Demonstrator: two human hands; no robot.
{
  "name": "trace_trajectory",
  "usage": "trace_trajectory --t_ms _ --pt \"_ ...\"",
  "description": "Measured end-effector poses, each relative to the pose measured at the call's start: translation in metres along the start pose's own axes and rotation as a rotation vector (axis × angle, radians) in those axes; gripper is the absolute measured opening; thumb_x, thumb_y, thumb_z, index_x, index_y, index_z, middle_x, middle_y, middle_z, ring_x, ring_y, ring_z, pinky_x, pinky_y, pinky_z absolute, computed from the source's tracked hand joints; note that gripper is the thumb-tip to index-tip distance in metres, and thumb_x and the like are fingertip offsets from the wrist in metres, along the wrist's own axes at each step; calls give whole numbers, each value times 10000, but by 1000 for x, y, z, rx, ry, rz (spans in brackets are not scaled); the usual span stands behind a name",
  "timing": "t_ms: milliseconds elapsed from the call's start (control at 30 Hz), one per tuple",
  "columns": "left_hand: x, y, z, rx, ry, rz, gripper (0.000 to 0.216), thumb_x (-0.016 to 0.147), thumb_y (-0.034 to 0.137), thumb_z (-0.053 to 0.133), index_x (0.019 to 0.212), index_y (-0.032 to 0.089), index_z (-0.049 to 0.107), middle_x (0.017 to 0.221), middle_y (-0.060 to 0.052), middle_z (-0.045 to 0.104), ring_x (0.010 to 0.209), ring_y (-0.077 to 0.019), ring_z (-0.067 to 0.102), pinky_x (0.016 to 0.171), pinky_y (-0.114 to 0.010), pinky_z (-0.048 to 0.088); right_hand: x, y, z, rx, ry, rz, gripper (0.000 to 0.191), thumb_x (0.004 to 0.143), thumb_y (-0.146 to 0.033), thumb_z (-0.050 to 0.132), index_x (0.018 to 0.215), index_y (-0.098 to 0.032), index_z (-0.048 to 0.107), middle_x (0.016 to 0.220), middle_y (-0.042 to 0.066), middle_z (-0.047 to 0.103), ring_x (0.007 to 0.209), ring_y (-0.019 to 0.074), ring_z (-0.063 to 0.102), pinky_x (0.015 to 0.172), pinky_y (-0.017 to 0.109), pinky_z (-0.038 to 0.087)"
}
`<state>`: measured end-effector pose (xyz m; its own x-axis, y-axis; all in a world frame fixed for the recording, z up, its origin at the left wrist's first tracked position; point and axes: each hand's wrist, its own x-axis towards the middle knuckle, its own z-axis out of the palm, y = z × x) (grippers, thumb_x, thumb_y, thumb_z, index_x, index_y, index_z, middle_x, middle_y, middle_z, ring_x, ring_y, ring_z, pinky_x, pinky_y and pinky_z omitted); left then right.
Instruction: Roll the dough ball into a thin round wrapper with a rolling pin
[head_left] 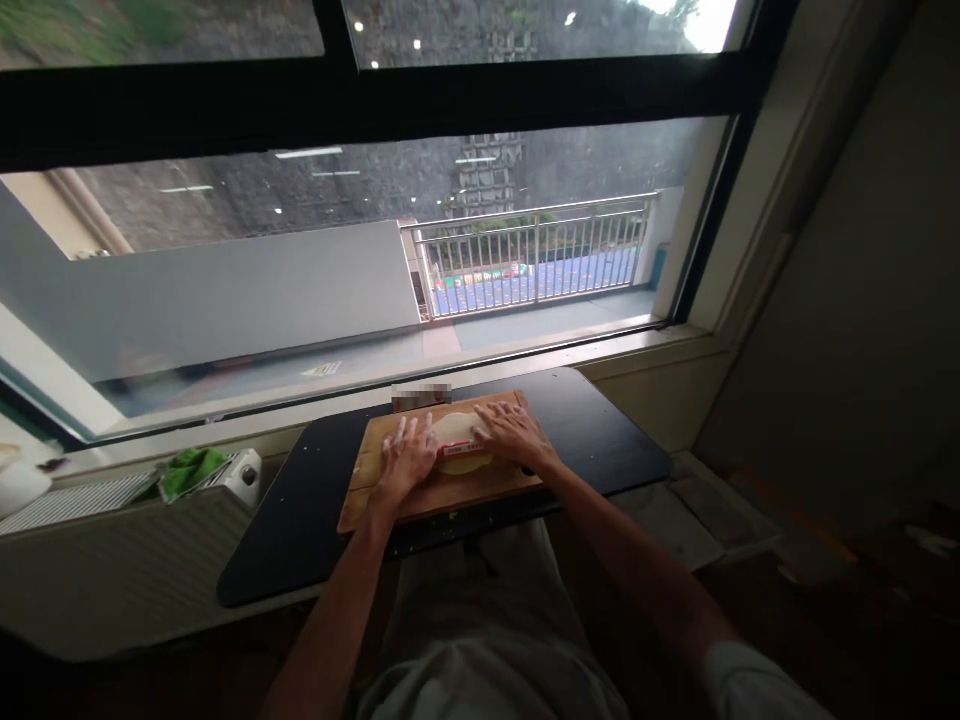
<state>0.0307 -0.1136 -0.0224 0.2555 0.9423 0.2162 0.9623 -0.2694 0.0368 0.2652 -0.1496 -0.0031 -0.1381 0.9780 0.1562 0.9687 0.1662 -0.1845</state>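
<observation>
A flattened round of pale dough lies on a wooden board. Across the dough runs a rolling pin with a red and white label, its ends covered by my hands. My left hand rests palm down over the pin's left end, fingers stretched out and dusted white. Over the right end, my right hand lies flat with its fingers extended towards the dough. Both palms press on the pin rather than wrap round it.
Under the board is a black tabletop with rounded corners, set against a window sill. A small item, blurred out, stands behind the board. To the left, a green cloth lies on a white radiator.
</observation>
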Motion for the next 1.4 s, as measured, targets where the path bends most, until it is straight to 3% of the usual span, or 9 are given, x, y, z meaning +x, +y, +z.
trace_trajectory --t_ms 200,333,533,733,933,1033,1167,1267,1400 --pt "5 0 8 -60 61 -9 633 1141 380 358 1719 161 494 1714 -178 567 1661 -367 450 1303 -574 436 1 -2 -1 -83 51 11 668 1179 -584 369 1730 -229 494 1727 150 566 1608 330 474 1349 518 259" --pt "26 4 2 -94 96 -85 696 1117 390 394 1752 107 416 1673 -226 597 1649 -363 470 1301 -552 434 16 -9 -12 -140 45 2 566 1195 -497 346 1687 -287 533 1642 162 629 1497 354 542 1278 566 339" --pt "49 3 0 -128 54 -108 696 1106 339 364 1738 52 419 1744 -228 504 1674 -340 432 1340 -506 400 28 -11 -28 -193 -26 -28 524 1199 -417 383 1708 -332 474 1701 141 563 1505 325 519 1233 562 410" --pt "15 3 7 -125 81 -41 678 1111 338 359 1755 136 423 1772 -186 479 1709 -378 355 1357 -620 351 7 -7 -13 -215 -93 -144 531 1178 -377 438 1703 -422 508 1826 43 441 1644 349 407 1338 646 255" --pt "-31 2 13 -125 124 -21 639 1124 339 334 1699 134 523 1785 -164 474 1721 -341 336 1380 -563 334 -25 -13 8 -54 -46 7 750 1178 -676 280 1797 -262 370 1825 140 424 1712 327 334 1375 551 252" --pt "-34 1 13 -129 130 -1 635 1127 357 328 1676 138 558 1810 -156 435 1736 -349 294 1384 -575 320 -29 -16 10 -64 -21 17 741 1186 -668 244 1811 -278 326 1832 119 417 1721 314 315 1380 558 233" --pt "-5 1 6 -114 82 -21 633 1106 364 369 1667 157 579 1808 -163 439 1751 -362 244 1392 -617 273 -7 -15 1 -137 -7 -12 662 1196 -588 315 1799 -316 351 1827 89 434 1706 338 327 1378 595 208" --pt "30 2 -1 -127 -8 -59 655 1075 382 448 1692 184 549 1830 -168 397 1755 -377 226 1390 -632 265 21 -13 -13 -145 0 6 671 1198 -568 309 1808 -289 329 1829 126 421 1680 346 361 1353 597 262" --pt "68 3 -7 -142 -37 -106 688 1072 391 450 1735 209 480 1875 -170 280 1769 -394 156 1385 -648 256 48 -13 -27 -156 -16 -36 610 1203 -480 337 1801 -366 320 1853 99 379 1674 321 367 1317 604 326"
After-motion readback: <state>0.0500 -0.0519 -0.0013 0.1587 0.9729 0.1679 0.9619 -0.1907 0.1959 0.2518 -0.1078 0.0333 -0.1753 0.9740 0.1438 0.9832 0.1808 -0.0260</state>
